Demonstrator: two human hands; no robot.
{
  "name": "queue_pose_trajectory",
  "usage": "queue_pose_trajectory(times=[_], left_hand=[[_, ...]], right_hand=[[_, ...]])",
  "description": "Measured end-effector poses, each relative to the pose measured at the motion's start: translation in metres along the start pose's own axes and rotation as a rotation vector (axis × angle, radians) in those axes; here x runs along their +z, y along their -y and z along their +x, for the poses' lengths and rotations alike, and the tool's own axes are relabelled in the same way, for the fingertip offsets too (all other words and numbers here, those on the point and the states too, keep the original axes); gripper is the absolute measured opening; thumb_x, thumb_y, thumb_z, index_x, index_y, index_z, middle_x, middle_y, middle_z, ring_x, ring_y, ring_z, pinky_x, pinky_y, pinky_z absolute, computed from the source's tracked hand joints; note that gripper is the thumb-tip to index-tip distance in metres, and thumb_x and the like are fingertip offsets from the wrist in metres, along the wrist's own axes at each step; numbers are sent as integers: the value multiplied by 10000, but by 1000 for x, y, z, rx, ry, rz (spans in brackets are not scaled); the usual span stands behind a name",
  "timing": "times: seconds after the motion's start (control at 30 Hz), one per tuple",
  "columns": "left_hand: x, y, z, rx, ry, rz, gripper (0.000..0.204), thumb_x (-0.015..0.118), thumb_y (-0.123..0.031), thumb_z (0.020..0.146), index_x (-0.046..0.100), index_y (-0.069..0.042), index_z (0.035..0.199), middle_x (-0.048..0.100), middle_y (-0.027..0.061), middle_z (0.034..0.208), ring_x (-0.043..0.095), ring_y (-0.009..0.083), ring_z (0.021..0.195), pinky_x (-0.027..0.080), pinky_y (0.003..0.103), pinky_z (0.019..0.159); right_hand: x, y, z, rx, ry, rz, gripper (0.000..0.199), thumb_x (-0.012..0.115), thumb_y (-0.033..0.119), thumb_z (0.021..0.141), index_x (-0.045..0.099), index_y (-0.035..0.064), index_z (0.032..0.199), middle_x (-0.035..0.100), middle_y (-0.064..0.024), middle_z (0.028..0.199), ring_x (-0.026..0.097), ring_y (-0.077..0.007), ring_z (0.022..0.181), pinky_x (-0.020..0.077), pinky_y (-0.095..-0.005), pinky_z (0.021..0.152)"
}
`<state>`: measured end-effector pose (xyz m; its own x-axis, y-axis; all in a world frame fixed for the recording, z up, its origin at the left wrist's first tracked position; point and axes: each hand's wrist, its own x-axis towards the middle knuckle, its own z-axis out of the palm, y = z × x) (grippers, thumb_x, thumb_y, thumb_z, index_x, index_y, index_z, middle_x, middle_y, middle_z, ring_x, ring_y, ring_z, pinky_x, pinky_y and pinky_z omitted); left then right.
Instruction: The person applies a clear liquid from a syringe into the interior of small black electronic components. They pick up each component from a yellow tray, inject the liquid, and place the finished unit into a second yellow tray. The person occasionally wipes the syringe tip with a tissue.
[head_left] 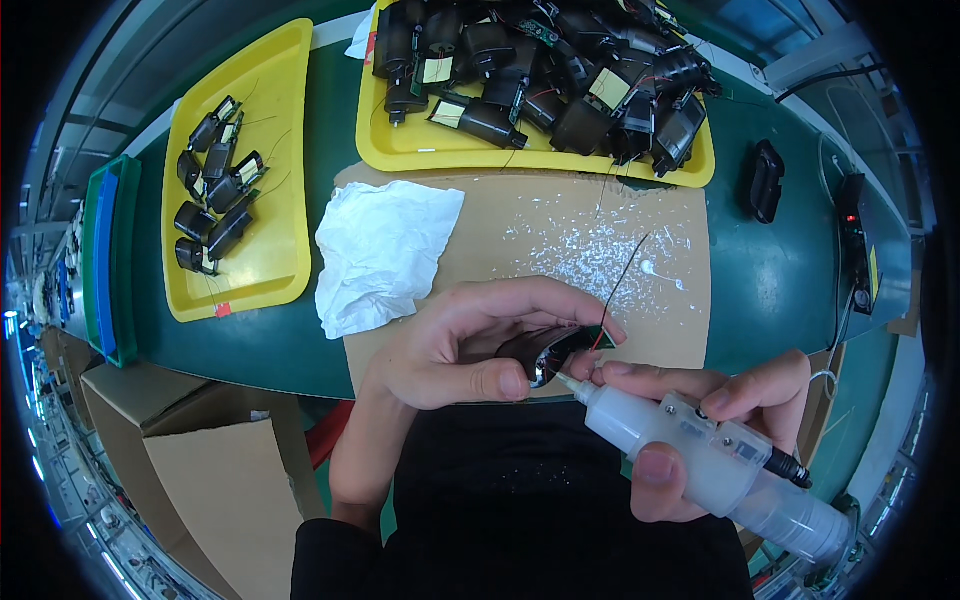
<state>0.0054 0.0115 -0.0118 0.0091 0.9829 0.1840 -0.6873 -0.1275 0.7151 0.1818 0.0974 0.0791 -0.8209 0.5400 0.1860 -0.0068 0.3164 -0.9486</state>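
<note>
My left hand (450, 340) is closed around a small black plastic housing (540, 352) with a green circuit board edge, a red wire and a thin dark wire rising from it. In my right hand (740, 420) lies a translucent dispensing syringe (680, 450) with white contents and a clear clamp on its barrel. Its narrow tip meets the near edge of the housing, or comes very close; I cannot tell which. Both hands are over the near edge of a brown cardboard sheet (480, 230), which is spotted with white drips to the far right.
Crumpled white paper (390, 250) lies on the cardboard. A yellow tray (540, 160) heaped with similar black housings stands behind; another yellow tray (280, 270) at left holds several. At right are a black part (766, 182) and a black box with a red light (853, 245). Cardboard boxes (220, 470) stand lower left.
</note>
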Motion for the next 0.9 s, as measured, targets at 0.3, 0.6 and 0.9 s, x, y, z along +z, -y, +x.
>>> queue_pose_trajectory(times=[0.3,0.6,0.9], left_hand=[[-2,4,0,19,32,-22,522,649,-255,788,461,116,1103,522,219,899,503,235,783,391,337,684],[-1,1,-1,3,30,-19,517,654,-257,783,471,122,1084,527,232,922,511,256,818,394,358,716],[-1,-2,-2,-12,36,-40,530,662,-241,776,465,134,1095,527,255,963,526,286,868,402,376,766]], right_hand=[[0,1,-1,19,9,-15,378,660,26,684,354,19,905,619,-176,939,599,-231,859,479,-276,750],[0,0,-2,14,4,0,338,639,27,660,400,27,899,626,-131,942,586,-183,828,450,-245,734],[0,2,-3,21,2,-3,310,618,28,637,447,36,894,632,-86,945,572,-134,798,422,-214,717]])
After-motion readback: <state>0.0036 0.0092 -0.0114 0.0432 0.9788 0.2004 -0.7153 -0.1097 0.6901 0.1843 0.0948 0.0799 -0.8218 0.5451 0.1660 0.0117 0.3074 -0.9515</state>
